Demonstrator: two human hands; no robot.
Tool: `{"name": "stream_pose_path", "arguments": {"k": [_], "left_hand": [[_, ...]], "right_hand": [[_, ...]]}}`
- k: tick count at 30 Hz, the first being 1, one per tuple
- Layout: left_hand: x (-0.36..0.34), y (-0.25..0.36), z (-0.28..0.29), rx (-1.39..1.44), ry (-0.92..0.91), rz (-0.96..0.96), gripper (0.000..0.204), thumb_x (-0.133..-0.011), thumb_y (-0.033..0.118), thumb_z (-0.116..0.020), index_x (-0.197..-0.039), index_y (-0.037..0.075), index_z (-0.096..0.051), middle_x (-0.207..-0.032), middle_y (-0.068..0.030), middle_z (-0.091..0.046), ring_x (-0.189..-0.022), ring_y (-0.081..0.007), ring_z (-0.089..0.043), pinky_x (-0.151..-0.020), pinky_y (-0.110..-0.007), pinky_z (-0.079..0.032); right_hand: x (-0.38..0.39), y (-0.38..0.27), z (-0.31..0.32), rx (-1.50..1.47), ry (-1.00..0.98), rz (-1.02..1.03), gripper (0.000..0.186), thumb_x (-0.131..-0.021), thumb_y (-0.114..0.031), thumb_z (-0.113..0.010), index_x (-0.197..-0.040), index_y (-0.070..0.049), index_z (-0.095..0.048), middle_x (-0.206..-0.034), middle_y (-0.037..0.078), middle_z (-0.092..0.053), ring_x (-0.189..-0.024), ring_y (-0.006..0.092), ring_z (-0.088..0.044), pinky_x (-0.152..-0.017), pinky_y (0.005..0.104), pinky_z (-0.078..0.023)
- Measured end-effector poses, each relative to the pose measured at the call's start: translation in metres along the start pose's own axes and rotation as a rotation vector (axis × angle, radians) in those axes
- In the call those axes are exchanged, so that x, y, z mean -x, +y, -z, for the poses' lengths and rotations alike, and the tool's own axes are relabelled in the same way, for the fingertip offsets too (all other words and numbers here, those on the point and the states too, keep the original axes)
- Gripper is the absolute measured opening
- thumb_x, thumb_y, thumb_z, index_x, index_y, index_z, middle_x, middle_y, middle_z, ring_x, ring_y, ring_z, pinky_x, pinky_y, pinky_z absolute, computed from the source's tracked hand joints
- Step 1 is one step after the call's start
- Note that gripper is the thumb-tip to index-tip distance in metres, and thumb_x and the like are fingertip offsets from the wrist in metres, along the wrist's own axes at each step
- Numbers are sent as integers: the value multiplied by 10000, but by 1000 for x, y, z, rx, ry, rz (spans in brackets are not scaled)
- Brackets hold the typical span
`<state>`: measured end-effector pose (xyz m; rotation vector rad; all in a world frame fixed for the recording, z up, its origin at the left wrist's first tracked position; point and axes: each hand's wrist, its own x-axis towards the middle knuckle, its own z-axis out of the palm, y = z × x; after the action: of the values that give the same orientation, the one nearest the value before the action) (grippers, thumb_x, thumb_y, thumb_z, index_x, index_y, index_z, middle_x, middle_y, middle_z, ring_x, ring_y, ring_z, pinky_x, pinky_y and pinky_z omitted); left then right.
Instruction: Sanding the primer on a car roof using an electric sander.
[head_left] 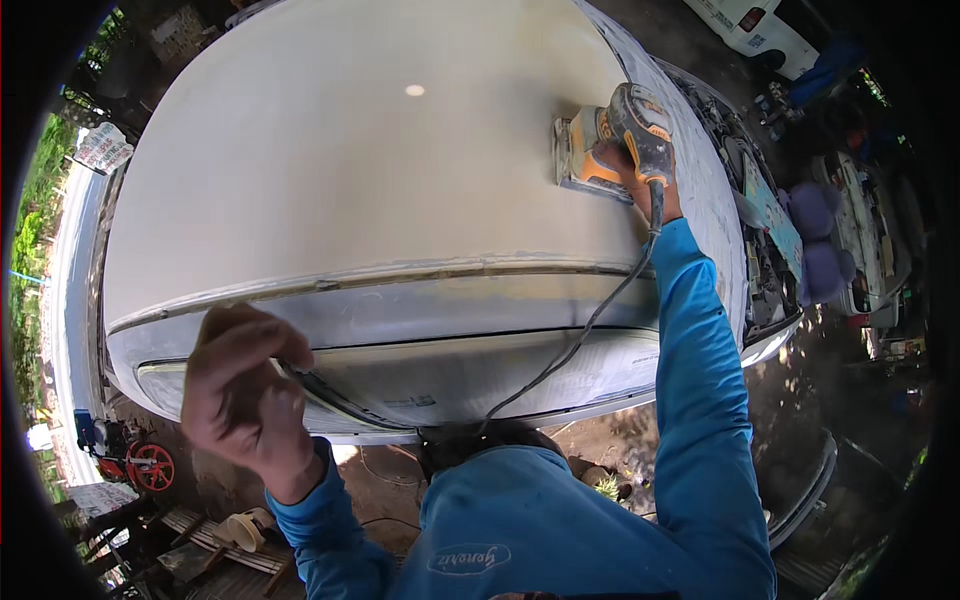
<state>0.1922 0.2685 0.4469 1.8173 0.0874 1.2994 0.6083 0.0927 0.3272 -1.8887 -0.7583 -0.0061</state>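
Up on the broad, dull grey-white primed car panel (350, 170), far right side: right hand (640, 170) wrapped tight around orange-and-grey electric sander (615, 140), pad flat on the surface, black cord (590, 320) trailing back along the blue sleeve (690, 380). Down at the near edge, left hand (245, 390) loosely curled, holding nothing, fingers resting against the dark trim seam (330, 395).

One sander (615, 140), two hands (245, 385), one panel (350, 170)

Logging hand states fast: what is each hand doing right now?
Left hand: curled, resting on the car body panel, holding nothing visible.
Right hand: closed on the orange sander.
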Motion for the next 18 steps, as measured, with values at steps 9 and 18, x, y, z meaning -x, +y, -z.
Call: {"name": "stream_pose_path", "arguments": {"k": [9,18], "left_hand": [[27,-62,-31,-192,-98,244,316,-805,-16,-744,-1111,15,-671,-939,-115,-670,-800,-193,-616,-723,-287,-490],[-63,-73,-124,-473,-178,-15,790,-729,321,-816,-1410,103,-480,-1370,-247,-494,-1236,-473,-473,-949,-589,-438]], "right_hand": [[29,-103,-67,-174,-192,162,704,-650,-242,-956,-1201,-5,-588,-1105,93,-680,-995,212,-642,-923,344,-513],[41,-163,-130,-463,-432,373,671,-736,-222,-888,-1285,-3,-570,-1195,128,-657,-1062,235,-638,-964,363,-503]]}}
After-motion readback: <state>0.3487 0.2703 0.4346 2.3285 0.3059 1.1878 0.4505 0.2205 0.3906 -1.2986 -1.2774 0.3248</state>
